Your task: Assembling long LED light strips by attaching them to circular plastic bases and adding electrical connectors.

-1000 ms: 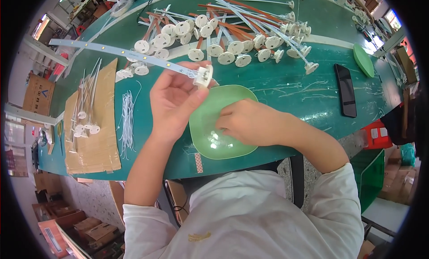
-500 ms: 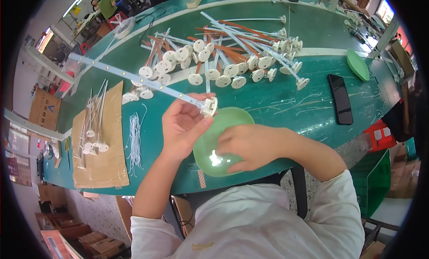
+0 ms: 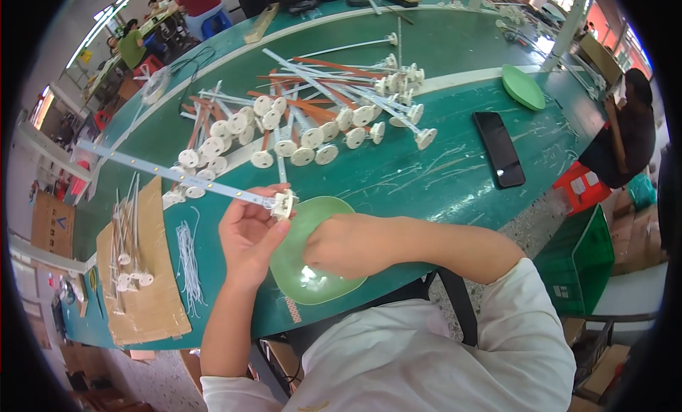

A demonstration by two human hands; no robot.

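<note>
Holds a slender white LED strip (image 3: 170,174) in the left hand (image 3: 249,238), pinching its round white end cap (image 3: 283,204) between thumb and fingers near the left rim of a green bowl (image 3: 290,252). Extends the strip leftward, raised above the green counter (image 3: 440,192). Dips the right hand (image 3: 352,245) into the bowl with curled, close-set fingers; cannot tell from this view about anything in that grasp. Beyond both hands, a pile of capped LED strips (image 3: 312,137), some orange-brown. To the left, a bundle of white wires (image 3: 188,270) beside a cardboard sheet (image 3: 145,320) bearing a smaller group of capped strips (image 3: 131,279). To the right, a black smartphone (image 3: 499,153) and, farther off, a second green bowl (image 3: 523,87).
</note>
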